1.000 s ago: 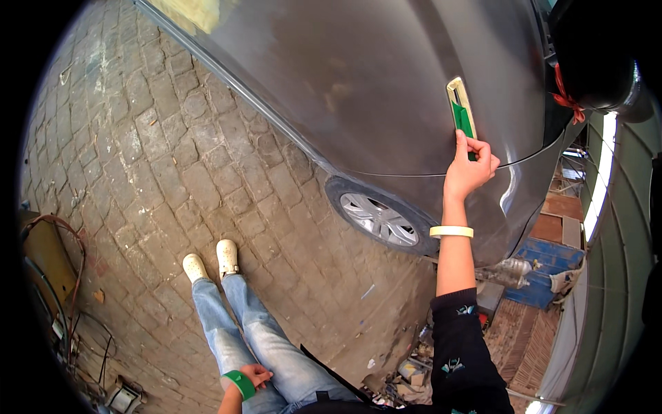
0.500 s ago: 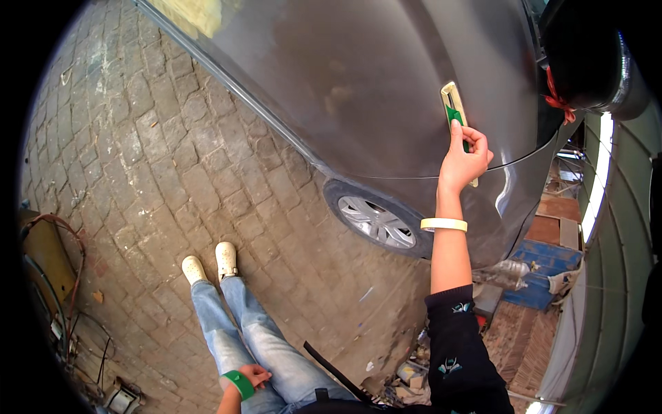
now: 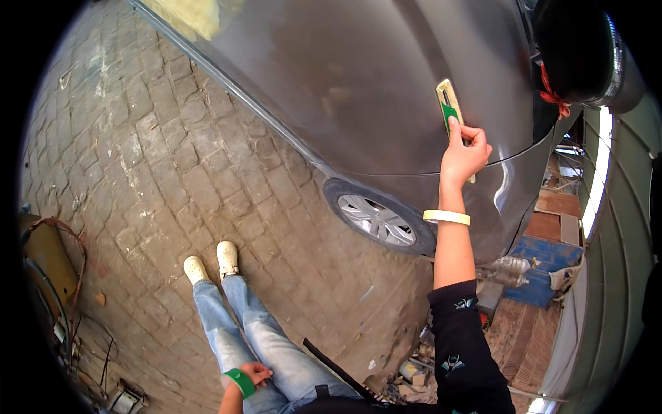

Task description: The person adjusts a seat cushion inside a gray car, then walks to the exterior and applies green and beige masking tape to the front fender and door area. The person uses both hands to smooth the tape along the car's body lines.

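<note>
My right hand [image 3: 465, 155] is at the side of a dark grey car [image 3: 345, 90], its thumb and fingers pinching a strip of green tape [image 3: 449, 112]. That strip lies along the car's door handle [image 3: 445, 88], which has a pale yellow border. The handle's lower part is mostly behind my fingers. Around my right wrist sits a pale yellow tape roll [image 3: 447, 217]. Low in the view, my left hand [image 3: 258, 373] hangs by my thigh, fingers curled in and nothing seen in them. A green tape roll [image 3: 240, 382] circles that wrist.
A car wheel [image 3: 378, 219] is below the door, on paving stones [image 3: 152, 159]. At right are a blue crate [image 3: 545, 259], plastic bottles [image 3: 509, 269] and a green corrugated wall [image 3: 624, 228]. Cables [image 3: 65, 297] and a yellow object [image 3: 48, 265] stand at far left.
The green strip's upper end stood up in points before and now lies flatter on the handle. My right hand keeps its pinch; my left hand has hardly moved. The view has shifted slightly.
</note>
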Demonstrator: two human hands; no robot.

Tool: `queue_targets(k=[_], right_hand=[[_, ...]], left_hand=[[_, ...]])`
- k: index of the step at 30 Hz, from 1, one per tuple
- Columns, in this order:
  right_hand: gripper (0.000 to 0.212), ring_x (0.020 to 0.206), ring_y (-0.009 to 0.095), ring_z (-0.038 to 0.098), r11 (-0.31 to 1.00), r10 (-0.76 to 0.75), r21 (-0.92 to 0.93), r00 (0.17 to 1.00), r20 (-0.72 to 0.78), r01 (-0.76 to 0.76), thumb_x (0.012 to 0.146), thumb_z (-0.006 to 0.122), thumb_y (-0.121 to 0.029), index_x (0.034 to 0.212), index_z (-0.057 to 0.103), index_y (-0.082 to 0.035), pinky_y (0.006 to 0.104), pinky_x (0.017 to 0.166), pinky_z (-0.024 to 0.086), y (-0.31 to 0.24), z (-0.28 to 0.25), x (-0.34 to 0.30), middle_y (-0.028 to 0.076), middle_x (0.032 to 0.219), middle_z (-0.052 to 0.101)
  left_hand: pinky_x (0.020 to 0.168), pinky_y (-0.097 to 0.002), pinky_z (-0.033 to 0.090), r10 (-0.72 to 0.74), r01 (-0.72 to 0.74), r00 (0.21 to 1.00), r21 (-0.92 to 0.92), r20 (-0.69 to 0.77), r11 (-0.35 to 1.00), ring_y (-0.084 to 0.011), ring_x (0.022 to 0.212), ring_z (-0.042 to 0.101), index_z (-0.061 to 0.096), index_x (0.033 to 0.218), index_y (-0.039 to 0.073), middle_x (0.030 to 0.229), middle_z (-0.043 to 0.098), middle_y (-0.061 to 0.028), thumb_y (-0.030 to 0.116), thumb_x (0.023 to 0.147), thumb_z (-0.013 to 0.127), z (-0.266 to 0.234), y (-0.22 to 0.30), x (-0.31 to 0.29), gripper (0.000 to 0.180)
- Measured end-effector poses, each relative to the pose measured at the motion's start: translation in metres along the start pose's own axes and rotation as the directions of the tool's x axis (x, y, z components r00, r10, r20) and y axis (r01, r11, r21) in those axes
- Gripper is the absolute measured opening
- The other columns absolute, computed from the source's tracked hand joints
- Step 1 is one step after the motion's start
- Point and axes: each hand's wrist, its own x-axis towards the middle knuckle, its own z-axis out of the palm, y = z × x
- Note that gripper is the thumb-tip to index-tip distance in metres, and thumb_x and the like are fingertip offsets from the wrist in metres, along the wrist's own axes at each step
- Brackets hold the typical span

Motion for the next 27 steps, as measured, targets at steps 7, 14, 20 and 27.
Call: queue_targets(k=[7, 14, 20, 27], right_hand=[[0.029, 0.084, 0.019, 0.05, 0.983, 0.055, -0.174, 0.998, -0.01, -0.056, 0.078, 0.081, -0.032, 0.073, 0.062, -0.011, 0.0389, 0.083, 0.039, 0.072, -0.037, -0.022, -0.002, 0.07, 0.059], [0.028, 0.086, 0.018, 0.046, 0.994, -0.041, -0.099, 0.997, 0.058, 0.047, 0.077, 0.081, -0.033, 0.077, 0.062, -0.013, 0.0383, 0.088, 0.036, 0.044, -0.034, -0.016, -0.006, 0.07, 0.058], [0.032, 0.086, 0.019, 0.047, 0.953, -0.14, -0.265, 0.989, 0.045, 0.147, 0.076, 0.081, -0.035, 0.074, 0.057, -0.014, 0.0391, 0.089, 0.035, 0.047, -0.025, -0.012, -0.007, 0.068, 0.057], [0.031, 0.087, 0.019, 0.05, 0.996, -0.001, -0.091, 0.999, 0.038, 0.004, 0.075, 0.081, -0.038, 0.078, 0.063, -0.013, 0.0388, 0.09, 0.036, 0.078, -0.031, -0.024, -0.007, 0.071, 0.063]], left_hand=[[0.049, -0.0254, 0.047, -0.002, 0.001, 1.0, -0.054, -0.012, 0.999, -0.0116, 0.062, 0.064, 0.066, 0.093, 0.002, 0.081, 0.069, -0.0035, 0.027, 0.087, 0.072, 0.002, 0.003, -0.002, 0.027], [0.049, -0.0256, 0.046, 0.032, -0.033, 0.999, -0.053, -0.024, 0.998, -0.0115, 0.06, 0.063, 0.066, 0.092, 0.002, 0.077, 0.068, -0.0034, 0.026, 0.087, 0.072, 0.003, 0.004, -0.006, 0.025], [0.049, -0.0254, 0.045, -0.01, 0.009, 1.0, -0.017, -0.029, 1.0, -0.0114, 0.06, 0.063, 0.066, 0.092, 0.002, 0.078, 0.068, -0.0036, 0.024, 0.087, 0.072, 0.001, 0.011, -0.011, 0.024], [0.049, -0.0256, 0.046, 0.048, -0.05, 0.998, -0.057, -0.031, 0.997, -0.0116, 0.061, 0.063, 0.067, 0.093, 0.001, 0.077, 0.068, -0.0042, 0.024, 0.087, 0.071, 0.003, -0.003, -0.006, 0.024]])
